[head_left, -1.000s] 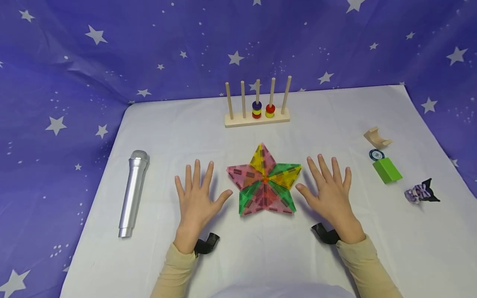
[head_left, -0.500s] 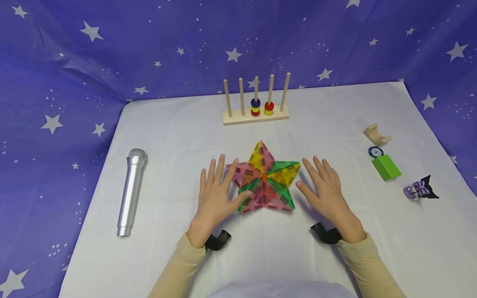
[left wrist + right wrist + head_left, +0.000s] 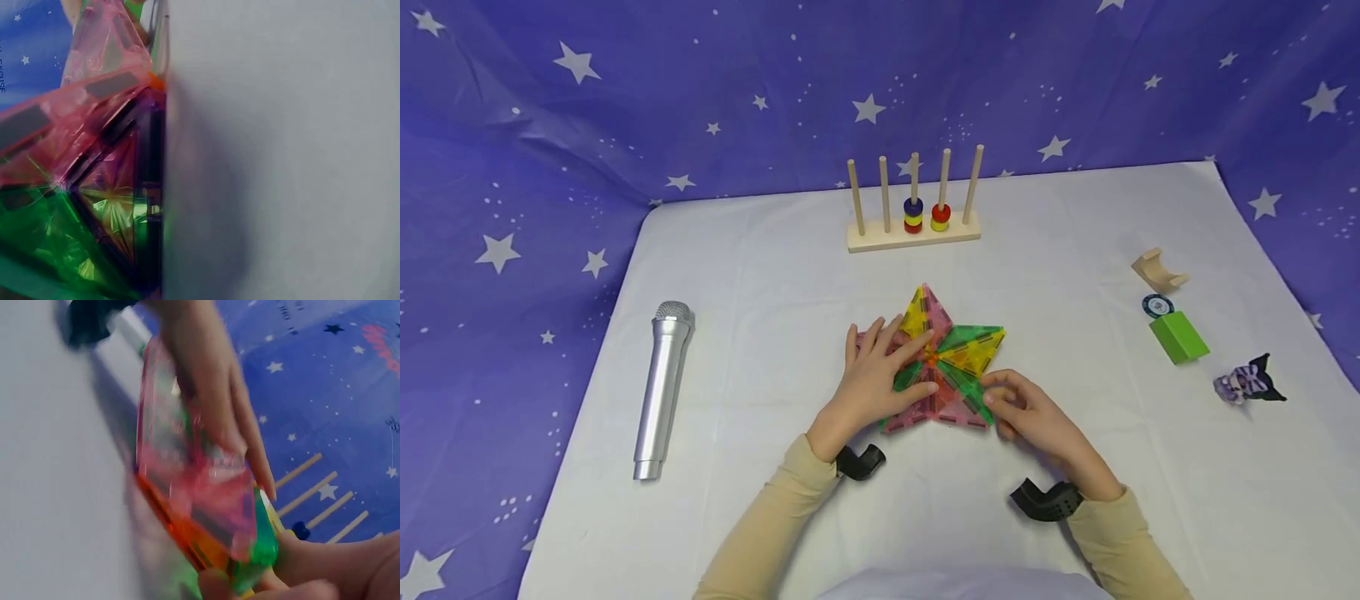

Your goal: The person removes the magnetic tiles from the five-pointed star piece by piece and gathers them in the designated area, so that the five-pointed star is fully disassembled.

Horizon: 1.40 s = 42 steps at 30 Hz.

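Note:
A star built of translucent magnetic tiles in pink, green and yellow lies mid-table. My left hand rests over its left side, fingers spread and fairly straight, covering part of the left point. At the lower right point, my right hand pinches the tile edge between thumb and curled fingers. The left wrist view has the star's pink and green tiles up close. In the right wrist view the right fingers hold a tip at the bottom, and the left hand lies across the far tiles.
Behind the star stands a wooden peg rack with coloured rings on two pegs. A silver microphone lies at left. On the right are a wooden arch, a poker chip, a green block and a small figurine.
My left hand has moved right from beside the star onto it. My right hand has moved slightly toward the near edge, and its spread fingers have curled onto the lower right point.

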Motion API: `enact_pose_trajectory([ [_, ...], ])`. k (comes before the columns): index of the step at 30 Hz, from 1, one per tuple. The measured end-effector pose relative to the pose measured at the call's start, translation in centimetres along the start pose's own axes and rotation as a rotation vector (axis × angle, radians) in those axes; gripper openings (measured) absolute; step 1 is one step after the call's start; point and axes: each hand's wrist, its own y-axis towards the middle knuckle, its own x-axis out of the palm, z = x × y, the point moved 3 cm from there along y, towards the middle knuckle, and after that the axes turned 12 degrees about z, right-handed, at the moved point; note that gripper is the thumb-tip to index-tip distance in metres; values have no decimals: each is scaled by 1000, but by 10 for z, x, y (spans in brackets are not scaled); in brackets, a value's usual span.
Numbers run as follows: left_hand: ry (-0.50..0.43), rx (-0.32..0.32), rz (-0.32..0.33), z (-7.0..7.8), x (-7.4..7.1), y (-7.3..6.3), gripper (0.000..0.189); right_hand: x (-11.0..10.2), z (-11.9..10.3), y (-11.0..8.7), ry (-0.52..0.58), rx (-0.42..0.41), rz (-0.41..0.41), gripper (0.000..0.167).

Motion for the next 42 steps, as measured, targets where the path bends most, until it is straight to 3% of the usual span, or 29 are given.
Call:
enact_pose_trajectory([
  [4,-1,10,47,3,2,2,66,1,4,-2,236,85,-97,40],
  [8,8,-3,69,4,3,3,64,1,7,-2,358,117,-139,44],
  [21,-4,-19,38,3,3,7,63,2,13,-2,530,51,-201,29],
  [30,1,-15,35,3,1,9,63,-5,9,-3,518,12,-223,28],
  [33,-6,-12,43,2,1,8,63,-14,4,-4,506,-4,-177,25],
  [36,-14,-14,44,1,2,5,63,-30,-2,-1,475,11,-67,25],
  [42,-20,-17,53,-1,3,0,63,-86,-15,27,386,-28,192,29],
])
